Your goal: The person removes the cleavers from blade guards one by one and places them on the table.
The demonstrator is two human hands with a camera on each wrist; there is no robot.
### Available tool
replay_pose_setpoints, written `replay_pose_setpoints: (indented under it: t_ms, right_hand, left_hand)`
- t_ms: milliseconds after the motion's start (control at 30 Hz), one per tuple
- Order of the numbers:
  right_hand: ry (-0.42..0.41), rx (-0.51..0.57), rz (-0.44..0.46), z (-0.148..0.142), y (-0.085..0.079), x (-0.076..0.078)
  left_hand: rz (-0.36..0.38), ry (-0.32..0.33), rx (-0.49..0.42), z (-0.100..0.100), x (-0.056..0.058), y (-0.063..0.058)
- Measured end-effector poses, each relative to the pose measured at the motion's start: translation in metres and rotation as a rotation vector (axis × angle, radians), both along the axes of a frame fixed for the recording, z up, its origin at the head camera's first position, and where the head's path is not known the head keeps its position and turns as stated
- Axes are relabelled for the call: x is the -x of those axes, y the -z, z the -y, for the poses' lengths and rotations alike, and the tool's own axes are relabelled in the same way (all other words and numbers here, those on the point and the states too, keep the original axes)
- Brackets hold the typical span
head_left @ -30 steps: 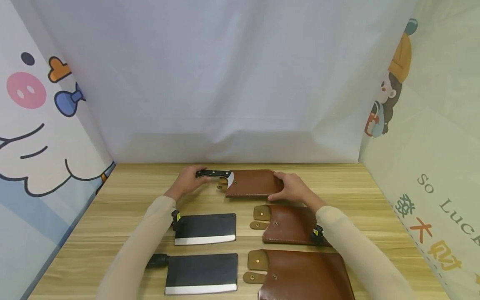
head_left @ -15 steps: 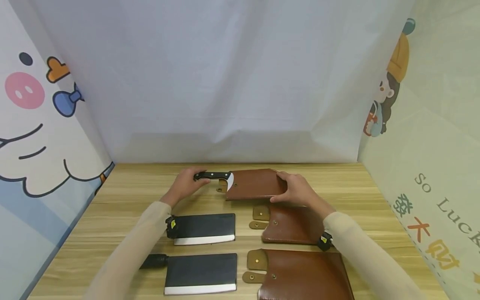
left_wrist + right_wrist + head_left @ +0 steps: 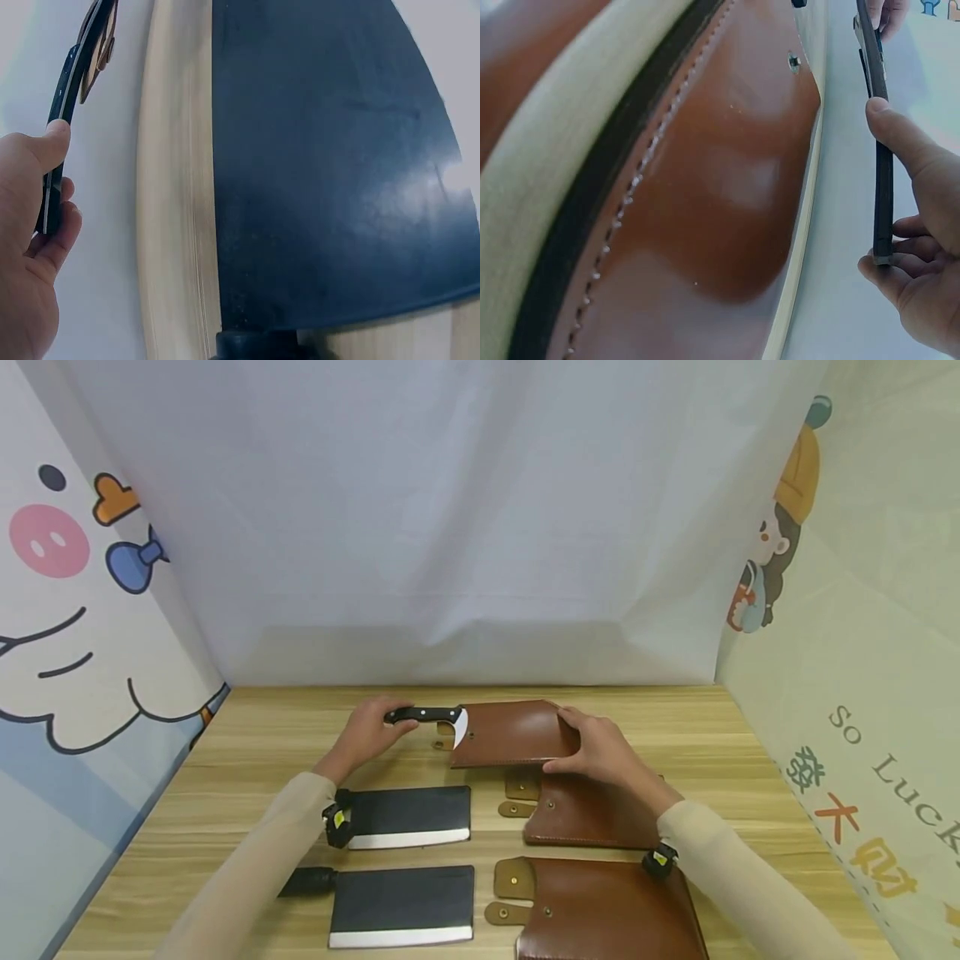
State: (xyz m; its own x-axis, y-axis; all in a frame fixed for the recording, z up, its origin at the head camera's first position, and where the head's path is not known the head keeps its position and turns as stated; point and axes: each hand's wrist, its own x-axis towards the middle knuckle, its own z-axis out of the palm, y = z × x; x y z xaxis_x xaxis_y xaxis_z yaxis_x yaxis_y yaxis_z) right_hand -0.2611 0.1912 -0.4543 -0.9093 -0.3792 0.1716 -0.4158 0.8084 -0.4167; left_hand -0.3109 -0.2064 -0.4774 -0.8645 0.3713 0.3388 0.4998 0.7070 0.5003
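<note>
At the back of the table a cleaver (image 3: 435, 714) with a black riveted handle sits with its blade inside a brown leather sheath (image 3: 517, 732); only a bright curved strip of blade shows at the mouth. My left hand (image 3: 366, 731) grips the handle end, thumb on one side and fingers on the other in the left wrist view. On the far end of the sheath, my right hand (image 3: 600, 747) pinches it between thumb and fingers. Seen edge-on in the right wrist view, the sheath (image 3: 883, 187) is held above the table. Its strap hangs partly hidden behind the handle.
Two dark-bladed cleavers lie at the left, one farther back (image 3: 412, 812) under my left wrist and one nearer (image 3: 405, 902). Two more brown sheaths lie at the right, a rear one (image 3: 592, 814) and a front one (image 3: 607, 906). A white curtain (image 3: 480, 527) hangs behind the table.
The sheathed cleaver has come slightly nearer and its sheath end has shifted a little right, now overlapping the rear sheath in view. Both hands keep their hold.
</note>
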Motion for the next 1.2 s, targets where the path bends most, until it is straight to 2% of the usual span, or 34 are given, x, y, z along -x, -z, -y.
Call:
replay_pose_setpoints:
  t_ms: [367,733,1200]
  right_hand:
    - [-0.004,0.007,-0.013,0.001,0.002,-0.003]
    - [-0.006,0.008,0.001,-0.001,0.003,-0.005]
    - [0.001,0.019,-0.003,-0.007,0.005,-0.006]
  left_hand:
    - [-0.052,0.002,0.009,0.001,-0.003,0.0]
    - [-0.028,0.005,0.012,0.002,-0.003,0.004]
    - [0.002,-0.01,0.0,0.01,-0.006,0.002]
